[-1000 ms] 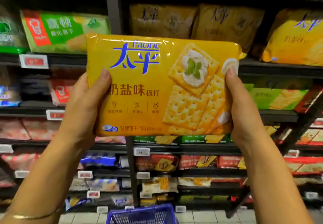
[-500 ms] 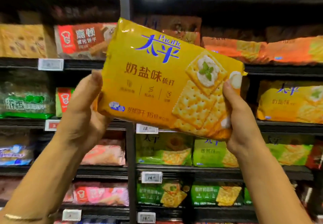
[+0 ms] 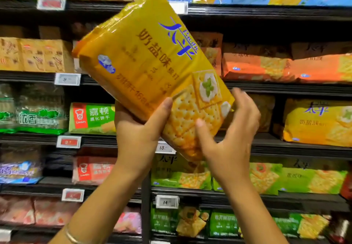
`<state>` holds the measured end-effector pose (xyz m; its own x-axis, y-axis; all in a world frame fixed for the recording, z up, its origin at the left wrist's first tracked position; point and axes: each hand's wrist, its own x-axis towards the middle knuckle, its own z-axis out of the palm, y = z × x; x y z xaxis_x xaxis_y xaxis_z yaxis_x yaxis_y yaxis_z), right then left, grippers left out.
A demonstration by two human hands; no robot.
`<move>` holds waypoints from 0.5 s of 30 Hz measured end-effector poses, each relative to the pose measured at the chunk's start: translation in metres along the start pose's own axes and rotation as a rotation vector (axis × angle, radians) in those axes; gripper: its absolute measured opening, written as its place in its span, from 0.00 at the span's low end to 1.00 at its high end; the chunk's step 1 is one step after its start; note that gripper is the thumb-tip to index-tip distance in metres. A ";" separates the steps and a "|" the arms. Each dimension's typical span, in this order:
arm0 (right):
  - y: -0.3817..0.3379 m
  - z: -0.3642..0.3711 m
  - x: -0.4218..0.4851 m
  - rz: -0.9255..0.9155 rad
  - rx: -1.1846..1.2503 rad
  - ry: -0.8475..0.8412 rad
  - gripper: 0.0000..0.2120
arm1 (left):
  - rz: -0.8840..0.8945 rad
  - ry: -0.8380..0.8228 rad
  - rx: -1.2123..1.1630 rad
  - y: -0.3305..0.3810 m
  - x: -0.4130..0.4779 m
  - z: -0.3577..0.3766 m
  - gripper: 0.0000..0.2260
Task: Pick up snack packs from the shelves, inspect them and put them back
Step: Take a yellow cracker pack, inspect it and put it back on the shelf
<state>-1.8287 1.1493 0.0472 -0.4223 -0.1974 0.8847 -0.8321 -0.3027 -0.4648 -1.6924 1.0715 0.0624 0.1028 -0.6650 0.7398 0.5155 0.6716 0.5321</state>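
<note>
Yellow glossy film on the cracker pack (image 3: pixel 152 68): likely slippery, light, bulky, with brittle contents, so hold the edges and don't squeeze. Pack is tilted in the air before the shelves. Left hand (image 3: pixel 139 129) grips the lower end, thumb on the front. Right hand (image 3: pixel 228 135) curls round the bottom corner; its grip looks loose and blurred. Beyond, a matching yellow pack (image 3: pixel 318 122) sits on a shelf (image 3: pixel 285 89), orange packs (image 3: pixel 276 66) above, price tags (image 3: pixel 67 79) along the rails. Nothing blocks the way back.

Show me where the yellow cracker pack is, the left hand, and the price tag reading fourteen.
yellow cracker pack (image 3: pixel 152 66): head view, middle of its printed front.
left hand (image 3: pixel 139 135): head view, back of the hand.
price tag (image 3: pixel 167 202): head view, centre of its white face.
</note>
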 end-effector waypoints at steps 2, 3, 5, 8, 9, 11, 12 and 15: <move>-0.007 0.005 -0.002 -0.227 -0.078 -0.175 0.46 | 0.088 0.013 0.088 0.007 0.000 0.010 0.28; -0.010 0.008 -0.004 -0.253 -0.064 -0.291 0.51 | 0.107 0.007 0.120 0.010 0.000 0.016 0.27; -0.016 0.014 -0.005 -0.208 -0.024 -0.440 0.58 | 0.107 -0.037 0.150 0.019 -0.001 0.025 0.26; -0.017 0.012 0.006 -0.076 0.087 -0.366 0.61 | 0.024 -0.312 0.055 0.028 -0.002 0.027 0.29; -0.016 0.009 0.012 -0.030 0.127 -0.323 0.60 | 0.003 -0.420 0.043 0.029 0.000 0.024 0.33; -0.012 0.006 0.020 0.047 0.248 -0.264 0.53 | -0.068 -0.585 0.034 0.028 0.005 0.019 0.36; -0.010 0.005 0.022 0.091 0.344 -0.239 0.46 | -0.114 -0.604 0.039 0.026 0.008 0.016 0.33; -0.005 0.004 0.024 0.306 0.694 -0.167 0.30 | -0.257 -0.524 0.067 0.014 0.019 0.009 0.23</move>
<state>-1.8331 1.1424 0.0705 -0.4911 -0.4879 0.7216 -0.2480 -0.7158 -0.6527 -1.6909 1.0717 0.0879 -0.4620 -0.5704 0.6791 0.4116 0.5404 0.7339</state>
